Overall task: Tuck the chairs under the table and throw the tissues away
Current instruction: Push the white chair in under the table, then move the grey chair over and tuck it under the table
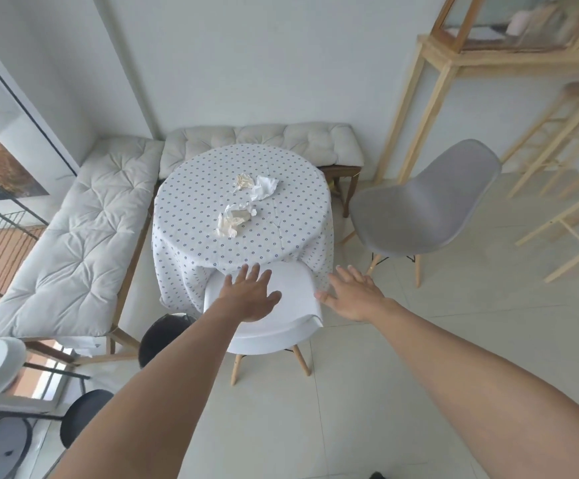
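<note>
A round table (281,236) under a dotted white cloth holds several crumpled tissues: one pair (258,185) near the far side, another clump (234,219) at the middle. A white shell chair (274,331) stands at the table's near edge, its seat partly under the cloth. My left hand (251,295) hovers flat over the chair's backrest with fingers spread. My right hand (352,293) is open beside the backrest's right edge. A grey shell chair (423,209) stands to the right, apart from the table and turned toward it.
Cushioned benches (73,236) line the wall left of and behind the table. A black bin (160,337) sits on the floor left of the white chair. Wooden stools (564,188) and a wooden cabinet stand at the right. Dark stools and a white chair are at the lower left.
</note>
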`<state>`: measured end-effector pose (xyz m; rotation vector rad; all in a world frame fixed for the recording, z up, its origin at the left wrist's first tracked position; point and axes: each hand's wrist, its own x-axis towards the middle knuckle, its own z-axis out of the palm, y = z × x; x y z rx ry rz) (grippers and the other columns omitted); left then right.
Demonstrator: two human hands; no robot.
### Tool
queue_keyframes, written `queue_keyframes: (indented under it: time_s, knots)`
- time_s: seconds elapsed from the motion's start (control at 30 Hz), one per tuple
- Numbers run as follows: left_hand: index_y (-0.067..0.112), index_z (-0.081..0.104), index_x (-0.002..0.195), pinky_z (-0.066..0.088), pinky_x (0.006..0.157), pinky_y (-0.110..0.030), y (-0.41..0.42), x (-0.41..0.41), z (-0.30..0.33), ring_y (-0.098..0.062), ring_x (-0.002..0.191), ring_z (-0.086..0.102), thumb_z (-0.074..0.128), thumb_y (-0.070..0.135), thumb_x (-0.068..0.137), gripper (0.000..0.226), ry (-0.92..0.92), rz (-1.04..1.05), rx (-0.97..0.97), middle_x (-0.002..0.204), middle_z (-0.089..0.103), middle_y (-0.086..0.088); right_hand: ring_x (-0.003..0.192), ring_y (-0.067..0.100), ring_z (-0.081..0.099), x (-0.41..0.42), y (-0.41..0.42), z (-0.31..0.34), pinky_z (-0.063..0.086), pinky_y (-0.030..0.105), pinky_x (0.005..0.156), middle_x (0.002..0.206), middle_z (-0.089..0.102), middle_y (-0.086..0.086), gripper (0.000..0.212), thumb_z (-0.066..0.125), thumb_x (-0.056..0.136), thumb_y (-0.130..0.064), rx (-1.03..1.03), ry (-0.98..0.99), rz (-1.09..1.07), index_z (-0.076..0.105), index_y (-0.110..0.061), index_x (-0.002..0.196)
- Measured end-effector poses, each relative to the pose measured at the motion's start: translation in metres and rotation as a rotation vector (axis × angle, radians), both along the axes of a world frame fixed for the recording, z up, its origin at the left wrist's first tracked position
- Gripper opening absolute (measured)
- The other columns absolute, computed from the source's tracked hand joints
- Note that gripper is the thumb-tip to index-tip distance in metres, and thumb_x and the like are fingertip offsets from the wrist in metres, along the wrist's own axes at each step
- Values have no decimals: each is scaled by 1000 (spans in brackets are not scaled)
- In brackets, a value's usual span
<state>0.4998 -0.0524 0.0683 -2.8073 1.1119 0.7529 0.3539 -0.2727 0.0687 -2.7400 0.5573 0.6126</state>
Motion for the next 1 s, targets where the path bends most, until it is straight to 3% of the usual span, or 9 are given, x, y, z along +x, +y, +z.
queue_keyframes:
  time_s: [0.33, 0.77, 1.0]
  knots:
    - [25, 1, 167, 3, 128, -62, -168, -30, 52, -29, 162, -10, 26, 65, 104, 79, -88, -134, 11, 176, -9, -4, 156, 28, -9, -41, -155, 39, 3, 56, 124, 171, -2, 3, 86, 18, 92, -80, -69, -101, -125, 16, -27, 161]
    - [26, -3, 167, 3, 128, -62, -444, -101, 64, -29, 161, -12, 24, 68, 103, 81, -72, -60, -18, 176, -12, -5, 156, 29, -6, -120, -433, 82, 6, 56, 123, 171, 2, 5, 83, 19, 95, -77, -146, -100, -105, 19, -25, 160]
    - [25, -3, 167, 2, 127, -63, -556, -96, 61, -32, 161, -12, 25, 67, 104, 81, -84, -48, -19, 176, -11, -7, 156, 27, -5, -116, -543, 84, 7, 56, 123, 171, 3, 5, 83, 20, 95, -76, -155, -112, -87, 20, -24, 160]
